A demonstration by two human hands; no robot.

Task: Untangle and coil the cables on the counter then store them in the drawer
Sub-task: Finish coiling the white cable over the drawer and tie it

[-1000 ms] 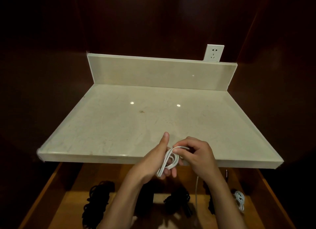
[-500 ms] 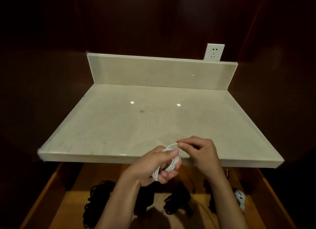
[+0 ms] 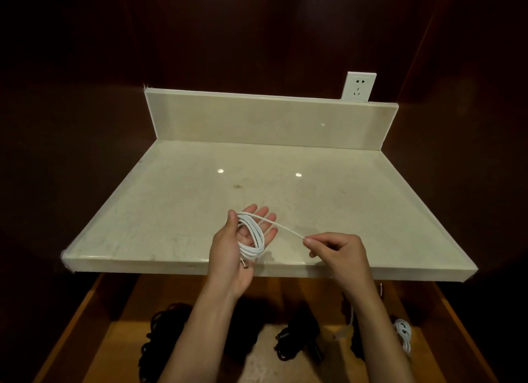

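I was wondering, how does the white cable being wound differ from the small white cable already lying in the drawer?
The white cable in hand is looped around the left hand above the counter, one strand drawn out by the right hand; the small white cable lies untouched at the drawer's right side. The first makes the larger bundle and is unfinished; the second is compact. Both are white and coiled.

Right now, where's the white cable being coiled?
Head view, centre: the white cable is looped around the left hand above the beige marble counter's front edge, its free end pinched by the right hand.
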